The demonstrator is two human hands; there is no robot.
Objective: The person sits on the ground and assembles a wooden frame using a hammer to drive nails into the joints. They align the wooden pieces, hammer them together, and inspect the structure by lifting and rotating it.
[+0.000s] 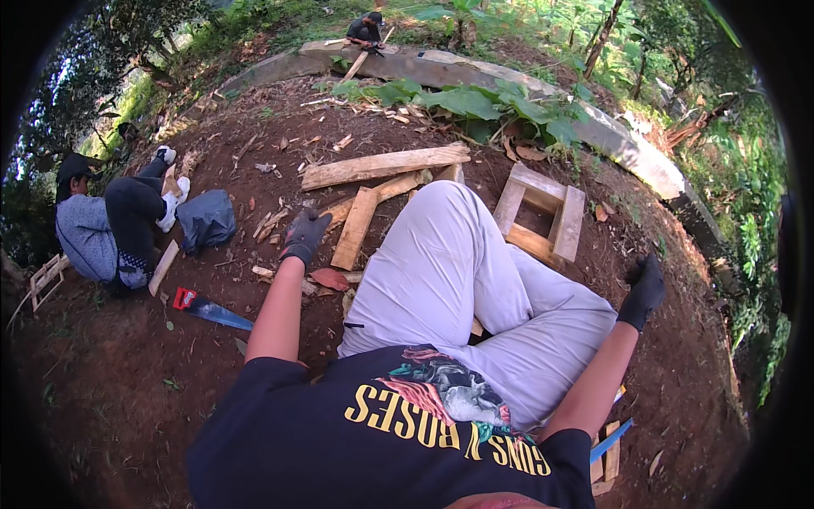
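Observation:
My left hand (305,237), in a dark glove, is held low over the soil, its fingers apart and nothing in it. Just to its right a short board (354,229) leans across other wood pieces, below a longer rough plank (386,166). My right hand (643,293), also gloved, is out to the right of my knee, fingers apart, with no object visible in it. Beyond that knee lies a squarish wooden frame (572,225), nearer to my right hand than any other wood ahead of me. My legs are bent and hide part of the wood.
A handsaw with a red handle (185,299) lies beside my left forearm. Another blue blade (612,441) rests near wood at my right elbow. One person (93,220) sits at left beside a dark plastic bag (208,220); another (366,30) works behind the low concrete edge (424,69).

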